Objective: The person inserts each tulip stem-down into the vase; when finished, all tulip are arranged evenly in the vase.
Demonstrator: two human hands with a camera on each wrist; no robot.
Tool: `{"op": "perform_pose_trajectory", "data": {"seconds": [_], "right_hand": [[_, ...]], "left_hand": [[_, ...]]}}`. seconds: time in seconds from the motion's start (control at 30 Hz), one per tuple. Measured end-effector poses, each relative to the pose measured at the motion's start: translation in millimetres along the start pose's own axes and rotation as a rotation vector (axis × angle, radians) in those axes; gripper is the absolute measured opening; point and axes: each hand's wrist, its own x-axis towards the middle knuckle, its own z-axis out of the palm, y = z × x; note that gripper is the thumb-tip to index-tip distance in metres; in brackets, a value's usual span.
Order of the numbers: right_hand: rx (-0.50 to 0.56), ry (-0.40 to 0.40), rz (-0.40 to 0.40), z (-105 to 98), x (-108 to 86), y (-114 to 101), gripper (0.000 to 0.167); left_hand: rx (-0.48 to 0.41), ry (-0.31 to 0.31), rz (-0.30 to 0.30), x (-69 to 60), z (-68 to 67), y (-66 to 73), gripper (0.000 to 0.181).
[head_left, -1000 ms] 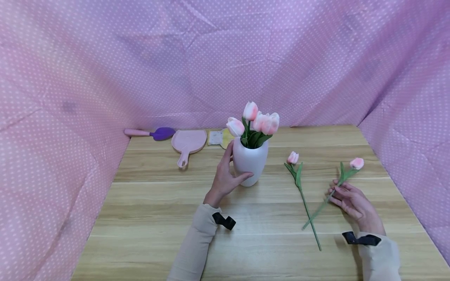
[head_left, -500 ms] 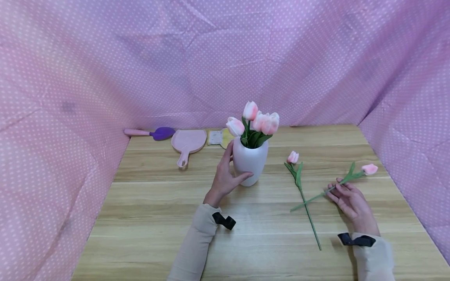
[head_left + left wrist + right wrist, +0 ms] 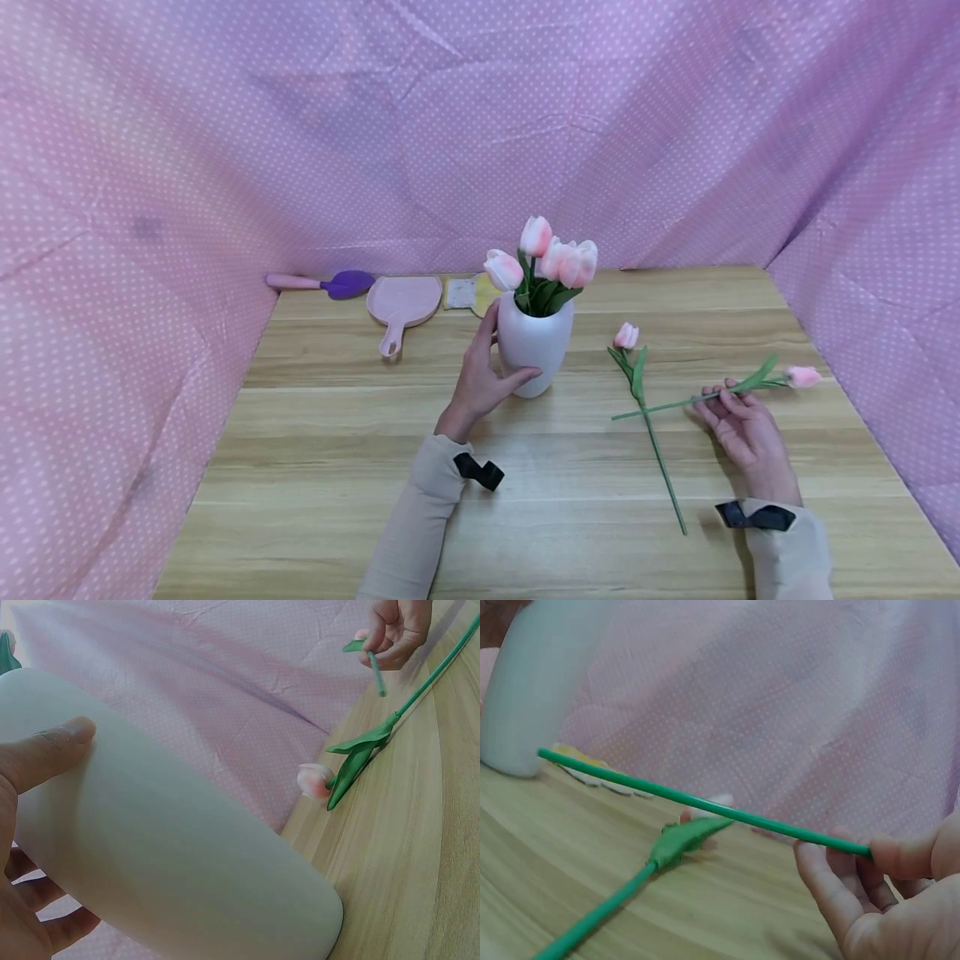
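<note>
My left hand [image 3: 480,383] grips the side of a white vase [image 3: 536,346], its thumb across the front in the left wrist view. Several pink-white tulips [image 3: 536,237] stand in the vase. My right hand [image 3: 753,437] pinches the green stem of a tulip [image 3: 802,377] between thumb and fingers; the bloom points right and the stem [image 3: 667,793] extends left, above the table in the right wrist view. Another tulip [image 3: 627,336] lies on the table between vase and right hand, its stem [image 3: 663,475] crossed by the held one in the head view.
Along the table's back edge lie a purple shovel [image 3: 348,284] with a pink handle, a pink dustpan-shaped piece [image 3: 405,300] and a yellow and white item [image 3: 461,293] partly behind the vase. A pink dotted cloth [image 3: 450,125] hangs behind and at both sides of the wooden table [image 3: 337,467].
In my right hand the tulip has turned from slanting to nearly level, its bloom moving right and down and its stem end swinging left and up. The left hand stays on the vase.
</note>
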Motion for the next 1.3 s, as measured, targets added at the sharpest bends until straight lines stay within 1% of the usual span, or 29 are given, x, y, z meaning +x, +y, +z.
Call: {"op": "perform_pose_trajectory", "data": {"seconds": [0.1, 0.2, 0.43, 0.57, 0.77, 1.0, 1.13, 1.3], "right_hand": [[0.032, 0.007, -0.027, 7, -0.3, 1, 0.024], [0.061, -0.003, -0.054, 15, -0.5, 1, 0.023], [0.099, -0.056, -0.11, 31, 1.0, -2, 0.029], [0.122, -0.073, -0.132, 41, 1.3, -5, 0.029], [0.116, -0.085, -0.173, 59, 3.2, -7, 0.027], [0.101, -0.136, -0.212, 87, 8.0, -8, 0.027], [0.1, -0.16, -0.235, 106, 11.4, -5, 0.026], [0.1, -0.205, -0.263, 125, 18.4, -2, 0.024]], "left_hand": [[0.006, 0.0, 0.006, -0.2, 0.3, -0.5, 0.108], [0.007, 0.002, 0.011, -0.2, 0.5, -0.7, 0.109], [0.008, 0.004, 0.009, -0.2, 0.6, -0.4, 0.11], [0.007, 0.003, 0.001, -0.2, 0.7, -0.7, 0.11], [0.014, 0.0, -0.002, -0.2, 0.4, -0.3, 0.109], [0.011, -0.001, -0.001, 0.0, 0.3, 0.4, 0.11], [0.001, 0.001, 0.0, 0.0, 0.0, 0.6, 0.109], [0.001, 0.002, 0.0, 0.1, 0.2, 0.6, 0.108]]}}
